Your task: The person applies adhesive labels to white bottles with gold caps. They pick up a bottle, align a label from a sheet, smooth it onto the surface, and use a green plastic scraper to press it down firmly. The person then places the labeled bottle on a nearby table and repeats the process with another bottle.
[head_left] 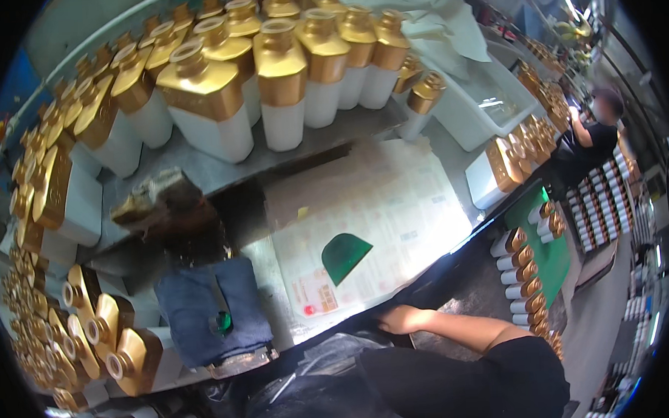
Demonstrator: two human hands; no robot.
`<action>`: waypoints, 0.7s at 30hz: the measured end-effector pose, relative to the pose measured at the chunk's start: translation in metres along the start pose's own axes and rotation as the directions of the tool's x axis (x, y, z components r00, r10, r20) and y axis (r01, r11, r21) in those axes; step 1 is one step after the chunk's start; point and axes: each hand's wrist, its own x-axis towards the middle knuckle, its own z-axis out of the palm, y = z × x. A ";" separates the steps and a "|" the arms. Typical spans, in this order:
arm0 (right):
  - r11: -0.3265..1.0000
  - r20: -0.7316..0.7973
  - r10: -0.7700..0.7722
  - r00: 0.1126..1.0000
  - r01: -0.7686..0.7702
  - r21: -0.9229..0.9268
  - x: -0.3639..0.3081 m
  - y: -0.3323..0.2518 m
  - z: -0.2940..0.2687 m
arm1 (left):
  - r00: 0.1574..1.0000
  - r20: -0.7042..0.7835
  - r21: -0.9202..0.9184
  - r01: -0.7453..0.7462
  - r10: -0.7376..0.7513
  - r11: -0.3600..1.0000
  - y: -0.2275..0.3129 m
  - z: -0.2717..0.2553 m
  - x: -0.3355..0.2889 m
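Bench [262, 267] | right hand [401, 320] near paper [394, 198], forearm [462, 329] slanting from right | both hands' opening, hold: can't tell

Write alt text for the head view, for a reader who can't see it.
A person's right hand is near the front edge of a workbench, where a dark green half-round piece lies on pale sheets. A folded blue cloth lies to the left, and many white bottles with gold tops crowd the back and left.
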 end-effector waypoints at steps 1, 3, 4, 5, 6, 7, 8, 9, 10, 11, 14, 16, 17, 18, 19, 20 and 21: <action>0.989 0.233 -0.096 0.968 0.118 -0.083 -0.007 -0.023 -0.037 | 1.000 -0.025 -0.003 0.005 -0.005 1.000 -0.007 -0.004 -0.007; 0.949 0.392 -0.312 0.866 0.298 0.097 -0.031 -0.049 -0.086 | 0.999 -0.026 -0.011 -0.044 0.044 0.999 -0.012 -0.004 0.000; 0.931 0.383 -0.365 0.848 0.327 0.163 -0.033 -0.079 -0.122 | 0.996 -0.086 -0.004 -0.009 0.009 1.000 -0.029 -0.019 -0.018; 0.794 0.182 -0.570 0.801 0.480 0.374 -0.034 -0.098 -0.147 | 0.993 -0.114 -0.006 -0.001 0.001 1.000 -0.038 -0.026 -0.024; 0.732 0.164 -0.492 0.855 0.305 0.609 -0.032 -0.114 -0.162 | 0.990 -0.139 -0.004 0.011 -0.011 1.000 -0.048 -0.033 -0.033; 0.742 0.018 -0.467 0.884 0.381 0.551 -0.037 -0.128 -0.182 | 0.992 -0.119 0.002 -0.040 0.040 0.999 -0.042 -0.036 -0.011; 0.722 -0.313 -0.466 0.828 0.560 0.407 -0.031 -0.138 -0.187 | 0.990 -0.138 -0.011 -0.041 0.040 0.999 -0.044 -0.038 -0.006; 0.818 -0.586 -0.351 0.730 0.544 0.187 -0.012 -0.137 -0.180 | 0.988 -0.150 -0.018 -0.041 0.038 0.999 -0.049 -0.040 -0.007; 0.908 -0.682 -0.360 0.637 0.407 -0.100 -0.001 -0.138 -0.178 | 0.985 -0.167 -0.025 -0.047 0.042 0.999 -0.052 -0.042 0.001; 0.919 -0.686 -0.392 0.614 0.299 -0.257 0.009 -0.135 -0.172 | 0.983 -0.179 -0.032 -0.050 0.044 0.998 -0.055 -0.044 0.005; 0.876 -0.694 -0.412 0.591 0.048 -0.479 0.024 -0.112 -0.163 | 0.978 -0.191 -0.038 -0.097 0.088 0.995 -0.063 -0.048 0.023; 0.914 -0.678 -0.366 0.638 0.110 -0.390 0.028 -0.101 -0.165 | 0.975 -0.197 -0.039 -0.116 0.106 0.992 -0.073 -0.049 0.029; 0.938 -0.678 -0.310 0.667 0.101 -0.330 0.024 -0.094 -0.165 | 0.975 -0.182 -0.032 -0.137 0.129 0.990 -0.071 -0.050 0.042; 0.954 -0.665 -0.275 0.695 0.112 -0.278 0.025 -0.091 -0.166 | 0.974 -0.176 -0.030 -0.153 0.145 0.988 -0.072 -0.053 0.046; 0.967 -0.650 -0.241 0.721 0.122 -0.223 0.025 -0.088 -0.167 | 0.972 -0.172 -0.032 -0.169 0.161 0.985 -0.072 -0.056 0.054; 0.958 -0.653 -0.279 0.704 0.156 -0.241 0.028 -0.085 -0.168 | 0.970 -0.168 -0.031 -0.183 0.175 0.983 -0.072 -0.055 0.058; 0.961 -0.670 -0.274 0.690 0.185 -0.204 0.026 -0.084 -0.169 | 0.968 -0.164 -0.034 -0.196 0.188 0.980 -0.071 -0.056 0.063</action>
